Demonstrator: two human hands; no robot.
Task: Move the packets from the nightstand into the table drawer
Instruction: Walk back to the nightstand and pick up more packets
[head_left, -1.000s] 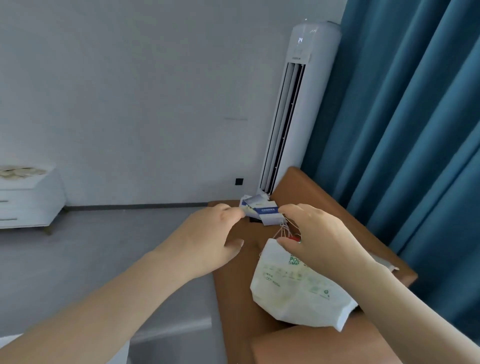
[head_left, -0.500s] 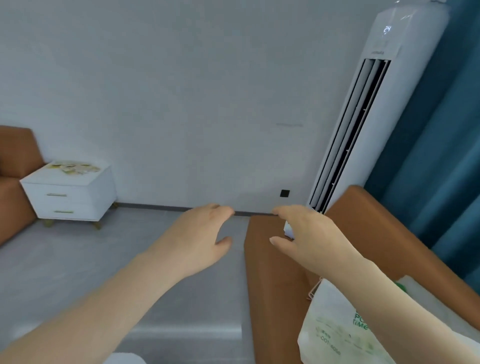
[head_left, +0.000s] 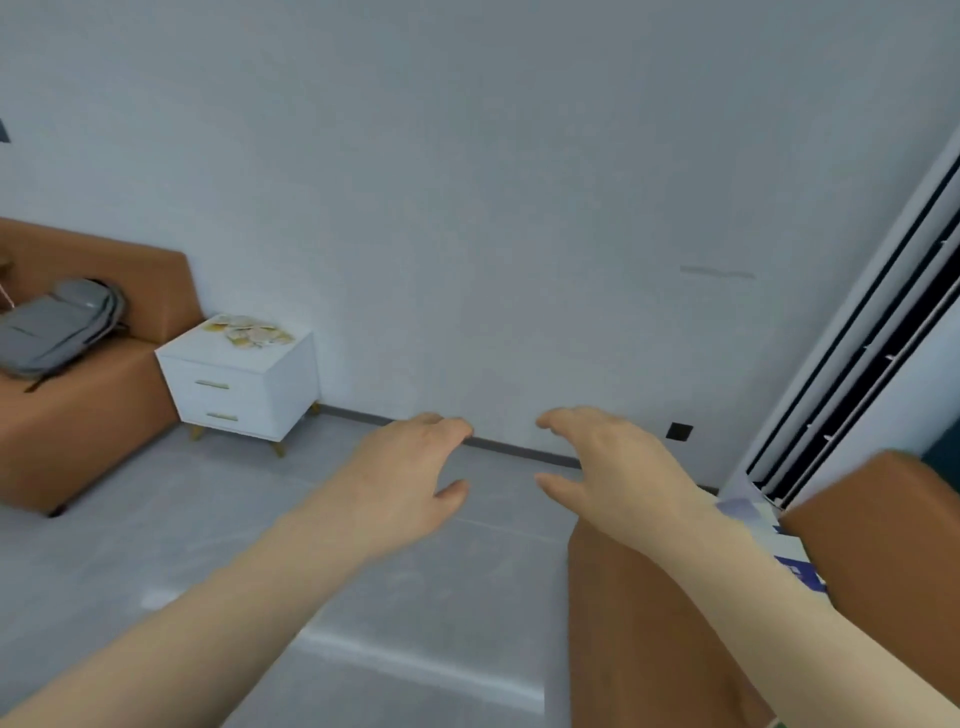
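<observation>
Head view: blurry packets (head_left: 253, 331) on nightstand (head_left: 291, 389)

Two hands show mid-frame: a left hand (head_left: 410, 467) and a right hand (head_left: 608, 467). At centre left stands one nightstand (head_left: 291, 384) with two drawers (head_left: 228, 387), each with one handle. On top lies one heap of packets (head_left: 249, 330), too blurred to count. There are two sofas, a left sofa (head_left: 93, 426) and a right sofa (head_left: 649, 623). One backpack (head_left: 57, 327) lies at the left. At right are one air conditioner (head_left: 852, 374), one socket (head_left: 679, 431) and some boxes (head_left: 797, 558), number unclear.
</observation>
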